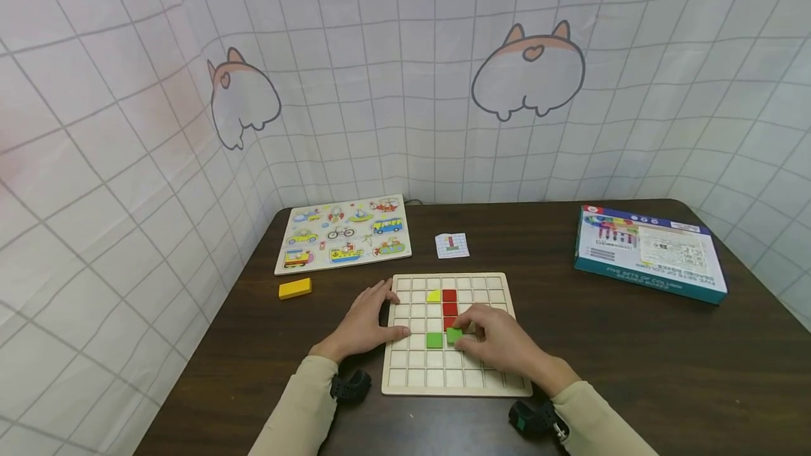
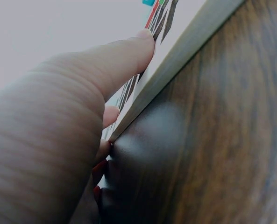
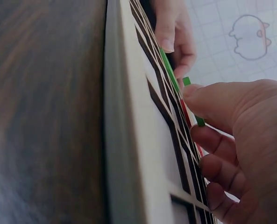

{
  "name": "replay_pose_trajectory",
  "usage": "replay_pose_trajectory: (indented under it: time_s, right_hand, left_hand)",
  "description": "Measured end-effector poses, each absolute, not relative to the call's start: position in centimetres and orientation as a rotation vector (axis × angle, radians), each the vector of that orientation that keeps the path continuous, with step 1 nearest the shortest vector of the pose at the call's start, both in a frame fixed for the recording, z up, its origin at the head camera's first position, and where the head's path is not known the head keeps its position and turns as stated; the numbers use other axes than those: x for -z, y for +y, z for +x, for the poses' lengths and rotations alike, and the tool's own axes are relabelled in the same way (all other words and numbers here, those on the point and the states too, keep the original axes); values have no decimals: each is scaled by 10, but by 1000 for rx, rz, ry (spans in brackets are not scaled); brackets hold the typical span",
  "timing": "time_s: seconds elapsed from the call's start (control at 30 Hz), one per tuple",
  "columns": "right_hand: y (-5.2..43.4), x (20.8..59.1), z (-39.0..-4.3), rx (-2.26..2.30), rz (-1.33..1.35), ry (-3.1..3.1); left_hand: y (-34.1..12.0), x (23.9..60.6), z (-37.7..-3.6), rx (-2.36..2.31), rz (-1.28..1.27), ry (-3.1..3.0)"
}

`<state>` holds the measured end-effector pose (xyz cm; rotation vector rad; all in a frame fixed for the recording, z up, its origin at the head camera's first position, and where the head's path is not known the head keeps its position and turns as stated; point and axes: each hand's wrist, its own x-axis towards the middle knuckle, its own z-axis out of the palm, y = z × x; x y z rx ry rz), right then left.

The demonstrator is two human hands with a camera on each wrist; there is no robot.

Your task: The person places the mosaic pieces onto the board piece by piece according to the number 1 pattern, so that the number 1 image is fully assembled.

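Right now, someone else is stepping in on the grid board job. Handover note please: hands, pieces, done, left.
Left hand: flat and open, steadying the left edge of the pale wooden grid board.
Right hand: pinching a green square tile, tilted at a cell and not yet seated flat.
Done: a yellow tile, a column of red tiles and another green tile sit in the board.
Left: seat the held tile; most cells show bare.
Nearby on the dark wooden table: a small pattern card beyond the board, a yellow wooden block at left, a vehicle puzzle board, a blue game box.
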<state>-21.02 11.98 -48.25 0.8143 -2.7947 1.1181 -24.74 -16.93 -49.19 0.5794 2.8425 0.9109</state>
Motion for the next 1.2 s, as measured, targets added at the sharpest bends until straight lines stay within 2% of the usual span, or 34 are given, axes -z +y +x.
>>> replay_pose_trajectory:
  time_s: [1.2]
  right_hand:
    - [116,487,-208,-1081,834,-2775]
  left_hand:
    - [-171,495,-250,-919,581,2841]
